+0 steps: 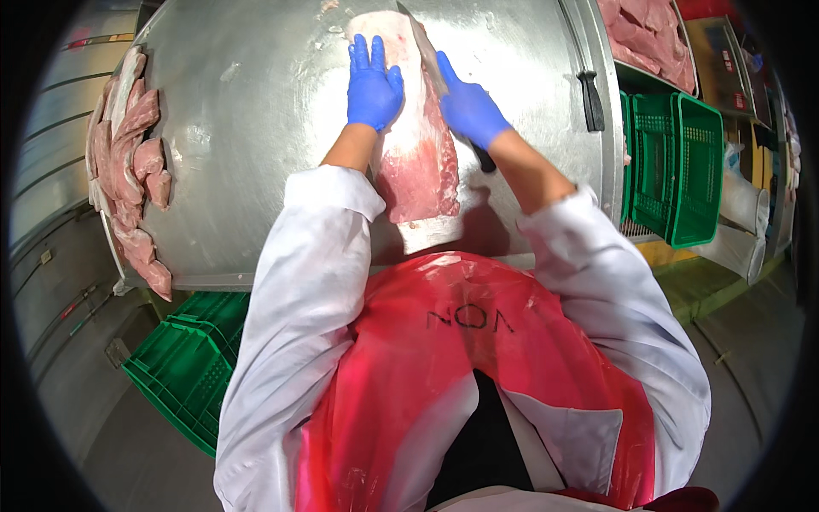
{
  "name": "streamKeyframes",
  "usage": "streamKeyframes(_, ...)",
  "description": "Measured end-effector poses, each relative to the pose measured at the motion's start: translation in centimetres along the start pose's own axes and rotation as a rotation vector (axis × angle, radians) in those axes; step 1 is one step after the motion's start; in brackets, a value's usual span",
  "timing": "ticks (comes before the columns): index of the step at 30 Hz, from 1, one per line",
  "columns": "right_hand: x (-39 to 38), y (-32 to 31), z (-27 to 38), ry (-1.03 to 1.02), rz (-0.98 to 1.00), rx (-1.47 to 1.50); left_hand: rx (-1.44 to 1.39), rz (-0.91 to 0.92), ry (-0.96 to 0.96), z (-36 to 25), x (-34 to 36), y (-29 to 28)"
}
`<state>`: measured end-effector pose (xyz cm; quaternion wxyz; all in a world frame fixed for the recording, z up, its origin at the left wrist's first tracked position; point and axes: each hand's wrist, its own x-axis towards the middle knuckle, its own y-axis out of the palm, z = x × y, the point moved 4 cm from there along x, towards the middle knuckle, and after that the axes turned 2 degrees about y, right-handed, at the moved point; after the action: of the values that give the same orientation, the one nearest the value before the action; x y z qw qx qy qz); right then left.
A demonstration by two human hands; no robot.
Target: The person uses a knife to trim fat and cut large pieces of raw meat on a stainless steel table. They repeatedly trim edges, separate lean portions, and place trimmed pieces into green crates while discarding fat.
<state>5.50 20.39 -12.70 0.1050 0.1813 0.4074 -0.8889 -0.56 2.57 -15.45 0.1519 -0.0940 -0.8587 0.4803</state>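
A long slab of pale pink meat with a white fat layer (401, 179) lies lengthwise on the steel table (230, 128). My left hand (371, 90), in a blue glove, rests flat on its upper part, fingers stretched out. My right hand (469, 107), also blue-gloved, grips a long knife (421, 34) along the slab's right side, index finger pointing along the blade; the black handle's end shows below the hand. The blade's edge against the meat is hard to make out.
Cut meat strips (128, 162) line the table's left edge. A black-handled tool (590, 102) lies near the right edge. Beyond it are a tray of meat (644, 34) and stacked green crates (695, 166). Another green crate (183, 367) stands below the table at lower left.
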Motion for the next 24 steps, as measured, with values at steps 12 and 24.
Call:
streamKeyframes(12, -2.3, 3.5, -2.5, -0.160, 0.019, 0.019, 0.023, -0.036, -0.059, -0.4, 0.7, 0.0)
streamKeyframes(24, 0.3, 0.4, 0.7, -0.066, 0.085, 0.190, -0.029, 0.056, 0.020, -2.5, -7.3, -1.4)
